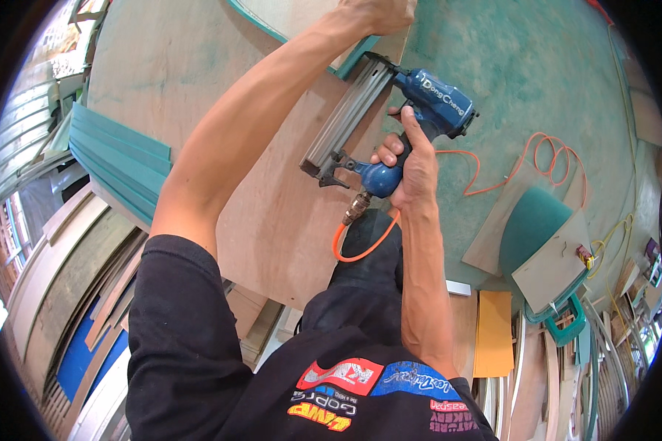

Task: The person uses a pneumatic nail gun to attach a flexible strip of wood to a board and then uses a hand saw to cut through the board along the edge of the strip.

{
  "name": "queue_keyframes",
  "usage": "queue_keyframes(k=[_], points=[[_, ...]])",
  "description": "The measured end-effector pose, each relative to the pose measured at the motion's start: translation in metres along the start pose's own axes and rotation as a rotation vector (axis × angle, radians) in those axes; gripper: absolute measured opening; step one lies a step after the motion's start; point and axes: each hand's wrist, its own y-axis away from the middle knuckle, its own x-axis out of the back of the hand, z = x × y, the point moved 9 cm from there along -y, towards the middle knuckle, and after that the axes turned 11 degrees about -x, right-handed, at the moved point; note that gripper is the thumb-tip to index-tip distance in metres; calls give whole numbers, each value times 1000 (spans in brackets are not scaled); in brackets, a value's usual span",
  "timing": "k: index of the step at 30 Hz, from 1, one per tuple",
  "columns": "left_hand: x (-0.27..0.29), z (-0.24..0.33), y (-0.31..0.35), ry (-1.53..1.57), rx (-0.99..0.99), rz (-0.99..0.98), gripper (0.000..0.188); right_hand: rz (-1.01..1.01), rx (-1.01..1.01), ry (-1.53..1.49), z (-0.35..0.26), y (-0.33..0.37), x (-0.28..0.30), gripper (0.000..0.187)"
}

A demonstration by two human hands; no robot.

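My right hand [418, 163] is wrapped around the black grip of a blue pneumatic nail gun [440, 101]. The gun's long grey magazine slants down to the left, and its nose is close to the green edge of a curved wooden panel [283, 13]. An orange air hose [365, 257] joins a metal fitting at the bottom of the handle. At the top of the picture my left hand [379, 13] is closed at the panel's end, with its fingers curled. What lies in those fingers is hidden, and the frame cuts off part of the hand.
A large plywood sheet [272, 213] lies under the work, beside a green-stained surface [522, 81]. Green strips [118, 151] are stacked at left, above curved wooden boards [62, 272]. On the right, loose hose coils [555, 158] lie near a green curved piece [529, 224] and panel offcuts.
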Motion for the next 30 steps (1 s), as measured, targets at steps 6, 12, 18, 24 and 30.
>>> queue_keyframes(k=[6,12,18,24,30], points=[[-2,2,-2,12,25,-45,42,39,5,24,-3,3,3,35],[2,-5,1,6,22,-29,40,-26,-25,-17,5,3,1,37],[0,-5,-3,53,58,-32,40,22,-11,31,4,3,9,38],[-1,0,-3,44,50,-35,40,24,-30,61,3,4,7,38],[-3,-4,0,41,32,9,39,49,-38,74,3,4,6,38]])
